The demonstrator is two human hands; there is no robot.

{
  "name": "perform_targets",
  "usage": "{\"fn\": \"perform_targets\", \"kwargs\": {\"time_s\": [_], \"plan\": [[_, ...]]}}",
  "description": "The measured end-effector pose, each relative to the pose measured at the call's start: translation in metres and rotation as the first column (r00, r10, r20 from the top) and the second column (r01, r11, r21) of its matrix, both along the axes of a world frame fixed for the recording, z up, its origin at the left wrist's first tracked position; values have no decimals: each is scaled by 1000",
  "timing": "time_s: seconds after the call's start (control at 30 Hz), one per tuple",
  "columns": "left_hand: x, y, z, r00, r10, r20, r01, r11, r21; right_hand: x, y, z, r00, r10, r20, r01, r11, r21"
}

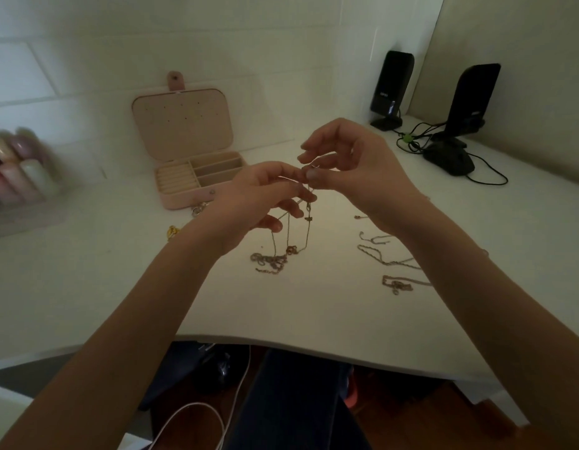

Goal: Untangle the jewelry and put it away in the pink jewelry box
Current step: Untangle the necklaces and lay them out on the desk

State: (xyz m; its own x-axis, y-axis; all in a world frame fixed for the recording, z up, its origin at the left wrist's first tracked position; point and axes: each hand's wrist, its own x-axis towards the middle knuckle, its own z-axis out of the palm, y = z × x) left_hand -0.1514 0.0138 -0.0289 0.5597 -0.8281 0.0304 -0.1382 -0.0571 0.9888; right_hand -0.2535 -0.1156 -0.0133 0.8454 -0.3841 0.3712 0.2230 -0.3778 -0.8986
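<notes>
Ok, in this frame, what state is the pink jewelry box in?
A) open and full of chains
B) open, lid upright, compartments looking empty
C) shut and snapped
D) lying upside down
B: the pink jewelry box stands open, lid upright, its compartments looking empty, while both hands hold the tangled chain above the table.
</notes>
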Motion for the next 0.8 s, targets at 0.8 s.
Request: {"fn": "perform_targets", "kwargs": {"time_s": [0.8], "plan": [[4,0,-14,978,-3,209,-35,983,181,-1,0,-6,999,-35,-40,37,998,44]]}}
